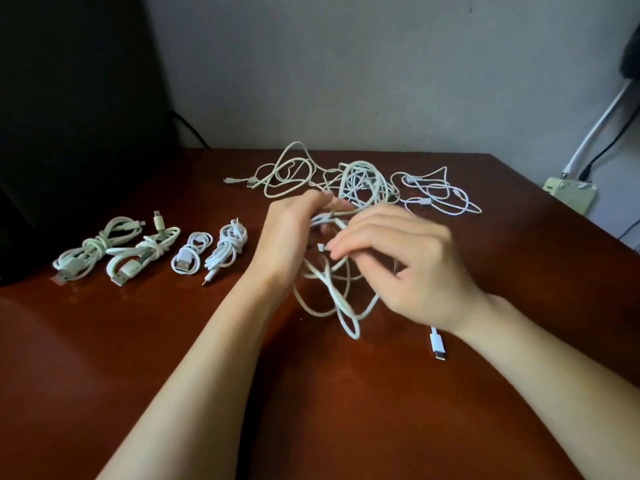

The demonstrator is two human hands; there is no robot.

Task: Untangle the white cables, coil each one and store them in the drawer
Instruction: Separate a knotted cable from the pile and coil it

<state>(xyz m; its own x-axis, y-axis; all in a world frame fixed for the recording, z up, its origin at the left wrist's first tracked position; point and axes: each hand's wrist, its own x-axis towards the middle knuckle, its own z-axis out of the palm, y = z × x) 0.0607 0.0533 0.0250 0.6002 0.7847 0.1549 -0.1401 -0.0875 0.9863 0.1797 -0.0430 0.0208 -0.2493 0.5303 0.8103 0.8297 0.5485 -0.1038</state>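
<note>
Holding 1 white cable (333,295) above the surface (173,341), head view: left hand (294,233) fingers curled round its loops, right hand (410,263) fingers pinching its plug end. Tangle (363,181) behind; 4 coiled cables (145,252) left.

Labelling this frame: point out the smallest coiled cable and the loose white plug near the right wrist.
smallest coiled cable (185,259): head view, its USB plug.
loose white plug (437,345): head view, mid-body.
</note>
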